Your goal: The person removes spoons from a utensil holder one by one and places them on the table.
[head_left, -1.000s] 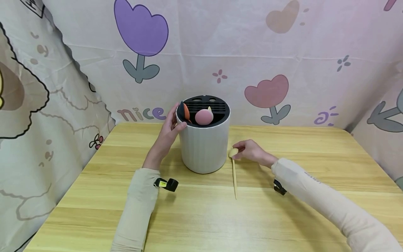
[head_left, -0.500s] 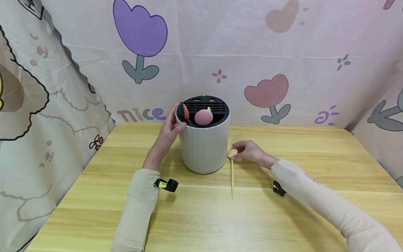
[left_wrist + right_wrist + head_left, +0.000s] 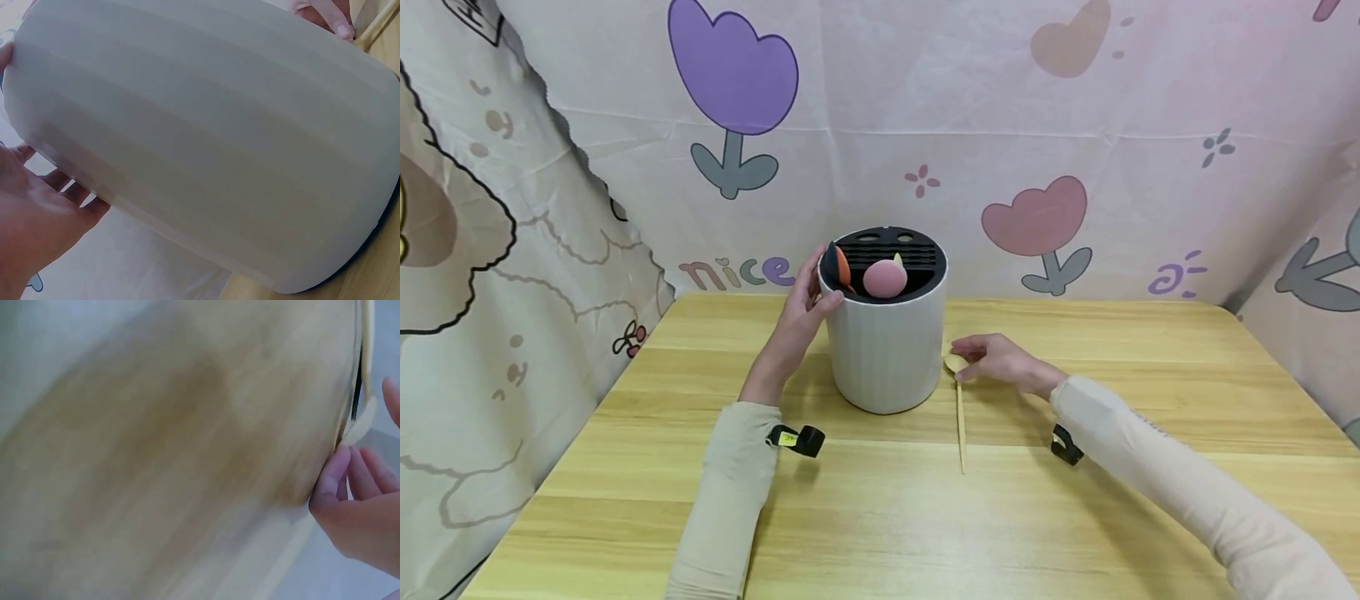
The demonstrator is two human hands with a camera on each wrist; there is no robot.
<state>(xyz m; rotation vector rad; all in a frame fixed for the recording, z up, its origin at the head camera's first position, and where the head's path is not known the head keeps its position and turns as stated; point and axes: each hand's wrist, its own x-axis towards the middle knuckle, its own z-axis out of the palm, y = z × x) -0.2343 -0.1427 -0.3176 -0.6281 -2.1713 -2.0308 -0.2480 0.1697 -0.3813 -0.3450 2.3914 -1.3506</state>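
Observation:
A white ribbed utensil holder (image 3: 886, 358) with a black slotted top stands upright on the wooden table. My left hand (image 3: 801, 312) grips its upper left side, thumb in front and fingers behind, as the left wrist view also shows. Just right of the holder's base, my right hand (image 3: 1000, 364) pinches a pale wooden-looking spoon (image 3: 960, 417) at the bowl. The spoon's handle points toward me, along the tabletop. Fingertips meet at the spoon bowl (image 3: 360, 425) in the right wrist view, and part of the bowl is covered by them.
Inside the holder's front opening sit a pink rounded head (image 3: 885, 278) and, at its left, an orange and dark blue piece (image 3: 841, 265). Behind the wooden table (image 3: 880, 517) hangs a patterned cloth (image 3: 880, 100). Another cloth hangs at the left.
The spoon's handle end has swung slightly left and then back right, while its bowl shifts a little under the right fingers. The left hand and the holder stay in place.

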